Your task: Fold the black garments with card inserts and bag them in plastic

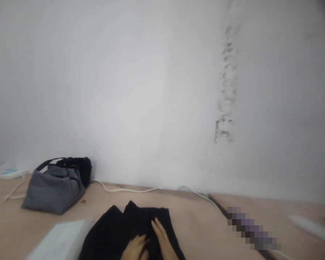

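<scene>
A piece of black cloth (pixel 108 227), its upper edge uneven, lies at the bottom centre of the head view. What kind of garment or fabric it is I cannot make out. On its lower part my left hand (pixel 135 247) has its fingers bent, with a dark fold of the cloth at the thumb. Just to the right, my right hand (pixel 164 238) rests with its fingers stretched out on the black cloth. Both hands are slightly blurred and cut off by the lower picture edge.
A white flat box (pixel 59 242) lies left of the cloth. Behind it stands a grey striped bag (pixel 52 189) against the white wall (pixel 124 90). A white cable (pixel 132 190) runs along the wall. A dark gap (pixel 222 208) divides the tabletop at right, partly under a pixelated patch.
</scene>
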Demonstrator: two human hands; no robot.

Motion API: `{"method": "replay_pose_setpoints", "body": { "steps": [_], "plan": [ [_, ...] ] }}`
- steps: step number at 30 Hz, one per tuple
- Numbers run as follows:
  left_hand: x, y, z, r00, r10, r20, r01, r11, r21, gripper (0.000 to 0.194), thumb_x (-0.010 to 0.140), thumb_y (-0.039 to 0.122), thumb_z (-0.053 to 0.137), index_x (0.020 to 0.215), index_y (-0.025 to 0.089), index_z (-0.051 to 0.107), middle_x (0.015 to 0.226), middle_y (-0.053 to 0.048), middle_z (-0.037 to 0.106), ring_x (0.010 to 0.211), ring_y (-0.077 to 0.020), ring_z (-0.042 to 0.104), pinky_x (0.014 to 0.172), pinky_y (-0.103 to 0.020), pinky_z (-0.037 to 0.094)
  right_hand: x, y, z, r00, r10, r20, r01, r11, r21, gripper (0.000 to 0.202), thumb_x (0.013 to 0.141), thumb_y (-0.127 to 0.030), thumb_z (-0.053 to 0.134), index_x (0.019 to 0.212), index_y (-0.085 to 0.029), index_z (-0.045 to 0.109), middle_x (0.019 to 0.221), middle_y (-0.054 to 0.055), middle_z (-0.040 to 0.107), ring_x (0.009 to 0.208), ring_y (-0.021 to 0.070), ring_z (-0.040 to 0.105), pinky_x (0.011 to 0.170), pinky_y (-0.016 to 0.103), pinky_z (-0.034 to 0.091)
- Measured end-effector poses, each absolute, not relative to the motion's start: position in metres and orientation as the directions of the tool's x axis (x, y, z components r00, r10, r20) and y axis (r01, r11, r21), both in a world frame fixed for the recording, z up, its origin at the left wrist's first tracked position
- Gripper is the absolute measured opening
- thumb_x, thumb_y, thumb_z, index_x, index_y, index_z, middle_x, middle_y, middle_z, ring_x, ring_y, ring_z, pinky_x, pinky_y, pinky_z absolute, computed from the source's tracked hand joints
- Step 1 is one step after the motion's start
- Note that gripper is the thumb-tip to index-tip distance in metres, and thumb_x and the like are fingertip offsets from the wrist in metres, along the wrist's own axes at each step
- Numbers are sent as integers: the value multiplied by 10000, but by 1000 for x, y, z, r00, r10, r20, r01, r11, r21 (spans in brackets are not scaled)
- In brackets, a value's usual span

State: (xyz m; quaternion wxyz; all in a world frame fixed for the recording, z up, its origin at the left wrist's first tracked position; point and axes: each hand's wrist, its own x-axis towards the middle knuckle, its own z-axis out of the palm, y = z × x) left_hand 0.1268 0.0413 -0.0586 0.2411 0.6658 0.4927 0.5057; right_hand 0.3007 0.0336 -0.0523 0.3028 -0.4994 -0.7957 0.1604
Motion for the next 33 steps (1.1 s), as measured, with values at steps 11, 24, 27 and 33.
{"method": "replay_pose_setpoints", "body": {
  "steps": [11, 24, 27, 33],
  "plan": [
    [53, 33, -37, -282, 940, -192, -491, 31, 871, 730, 696, 169, 526, 1334, 307, 198, 1119, -67, 601, 927, -229, 637, 715, -354, 533, 299, 18, -51, -521, 798, 303, 636, 600, -486, 377, 731, -221, 556, 1105, -244, 590, 1334, 88, 442, 1213, 231, 404, 995, 367, 334],
    [51, 32, -59, -135, 850, 510, 496, -388, 777, 679, 558, 106, 557, 1227, 109, 444, 1248, -183, 477, 1176, -317, 430, 1005, -450, 319, 376, 43, -66, -321, 838, 441, 724, 517, -457, 445, 632, -62, 354, 935, -242, 624, 1328, 40, 452, 1215, 203, 403, 1015, 452, 281],
    [58, 31, -44, 6, 818, 575, 637, -446, 628, 667, 566, 90, 557, 1221, 204, 503, 1297, -116, 472, 1206, -323, 392, 1002, -467, 308, 375, 50, -66, -325, 833, 448, 713, 527, -462, 471, 601, -52, 359, 928, -253, 631, 1324, 27, 456, 1221, 198, 395, 1016, 447, 288],
    [55, 73, -29, -236, 862, 448, 410, -330, 850, 364, 643, 97, 455, 966, 182, 601, 1034, -81, 642, 1039, -229, 561, 973, -371, 371, 368, 69, -25, -357, 759, 544, 691, 607, -393, 437, 656, -65, 357, 959, -199, 642, 1355, 78, 409, 1245, 183, 360, 1025, 417, 290]
  ]
}}
